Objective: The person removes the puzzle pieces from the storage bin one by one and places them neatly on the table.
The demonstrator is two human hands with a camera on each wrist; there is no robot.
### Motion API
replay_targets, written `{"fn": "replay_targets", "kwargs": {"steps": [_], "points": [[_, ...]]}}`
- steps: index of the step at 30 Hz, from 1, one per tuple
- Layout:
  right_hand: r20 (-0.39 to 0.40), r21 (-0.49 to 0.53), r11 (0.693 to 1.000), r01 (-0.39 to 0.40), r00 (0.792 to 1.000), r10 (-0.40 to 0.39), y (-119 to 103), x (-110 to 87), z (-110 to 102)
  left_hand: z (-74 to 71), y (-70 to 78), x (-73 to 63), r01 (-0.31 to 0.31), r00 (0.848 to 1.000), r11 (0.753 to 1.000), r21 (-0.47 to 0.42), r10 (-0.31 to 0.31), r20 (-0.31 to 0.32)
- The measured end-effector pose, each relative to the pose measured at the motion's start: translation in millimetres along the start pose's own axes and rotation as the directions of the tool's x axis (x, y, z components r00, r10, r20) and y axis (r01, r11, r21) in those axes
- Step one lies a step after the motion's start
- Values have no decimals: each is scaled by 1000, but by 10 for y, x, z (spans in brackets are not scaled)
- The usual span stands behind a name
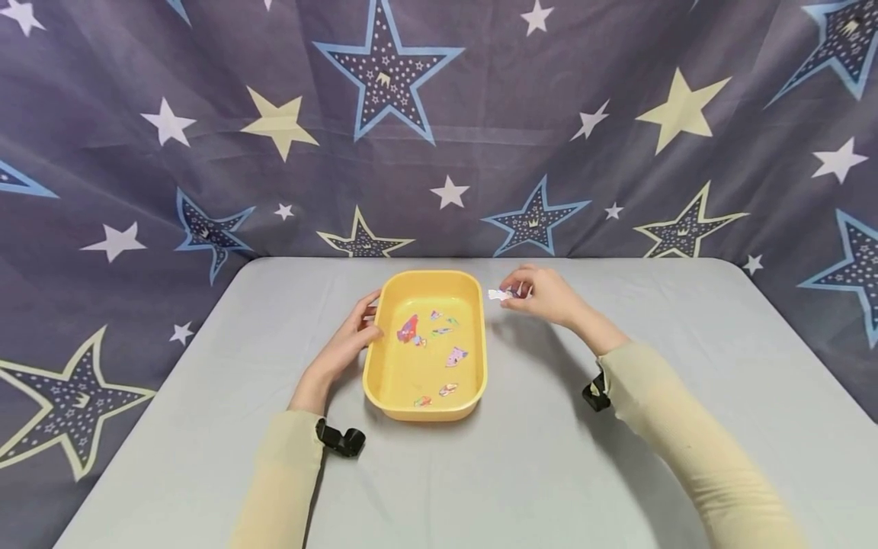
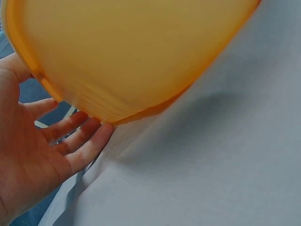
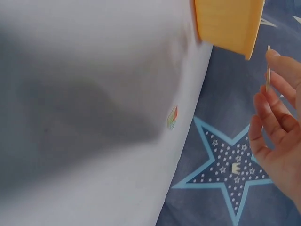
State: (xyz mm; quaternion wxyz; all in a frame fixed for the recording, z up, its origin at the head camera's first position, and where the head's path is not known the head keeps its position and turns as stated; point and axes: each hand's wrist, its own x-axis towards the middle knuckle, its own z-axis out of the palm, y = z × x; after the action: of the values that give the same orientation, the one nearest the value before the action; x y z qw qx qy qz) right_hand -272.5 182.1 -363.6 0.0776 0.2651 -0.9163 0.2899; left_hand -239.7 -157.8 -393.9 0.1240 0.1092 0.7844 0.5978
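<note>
A yellow plastic tray (image 1: 425, 412) stands in the middle of the table with several small printed cut-outs lying flat inside. My left hand (image 1: 350, 339) grips its left wall, thumb over the rim and fingertips against the outside. The left wrist view shows the fingers of the left hand (image 2: 61, 136) along the tray's outer side (image 2: 117, 56). Just right of the tray's far right corner, my right hand (image 1: 542, 296) pinches a small flat cut-out piece (image 1: 498, 294), pale with a jagged edge. Seen edge-on in the right wrist view, the piece (image 3: 268, 70) is thin and stiff between thumb and fingers.
Another small colourful piece (image 3: 172, 117) lies on the tabletop near its far edge in the right wrist view. A dark cloth with stars (image 1: 446, 152) hangs behind the grey table (image 1: 549, 473). Black camera mounts (image 1: 343, 441) sit on both wrists.
</note>
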Motion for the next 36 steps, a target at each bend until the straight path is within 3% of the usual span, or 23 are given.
{"fn": "replay_targets", "kwargs": {"steps": [15, 36], "points": [[-36, -32, 996, -87, 996, 86, 363, -134, -44, 4, 4, -19, 9, 1000, 1000, 12, -9, -5], [13, -123, 975, -183, 983, 186, 627, -292, -91, 2, 10, -16, -2, 1000, 1000, 12, 2, 0]]}}
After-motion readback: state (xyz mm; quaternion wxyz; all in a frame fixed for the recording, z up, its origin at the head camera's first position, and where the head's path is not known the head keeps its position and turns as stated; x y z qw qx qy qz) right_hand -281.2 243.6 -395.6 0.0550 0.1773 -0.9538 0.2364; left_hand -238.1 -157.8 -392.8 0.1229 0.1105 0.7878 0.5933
